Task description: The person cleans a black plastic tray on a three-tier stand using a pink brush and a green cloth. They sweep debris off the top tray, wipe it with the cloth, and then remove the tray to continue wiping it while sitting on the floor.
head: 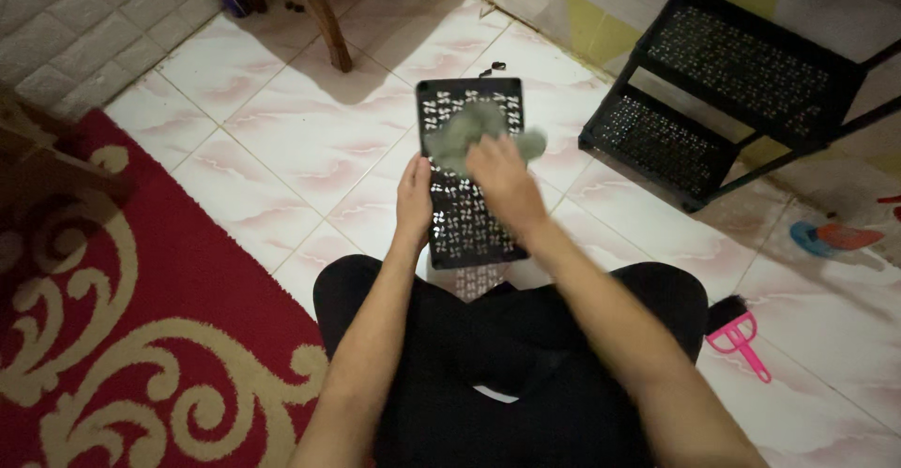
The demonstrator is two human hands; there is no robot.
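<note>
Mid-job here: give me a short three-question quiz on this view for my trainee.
1. True or false: the left hand grips the edge of the black perforated panel.
2. What does the right hand press on the panel? A) pink brush B) grey cloth C) blue dish
3. Which side of the person is the red patterned rug on?

Key: 1 true. 2 B, the grey cloth; the pink brush lies on the floor. 3 left.
</note>
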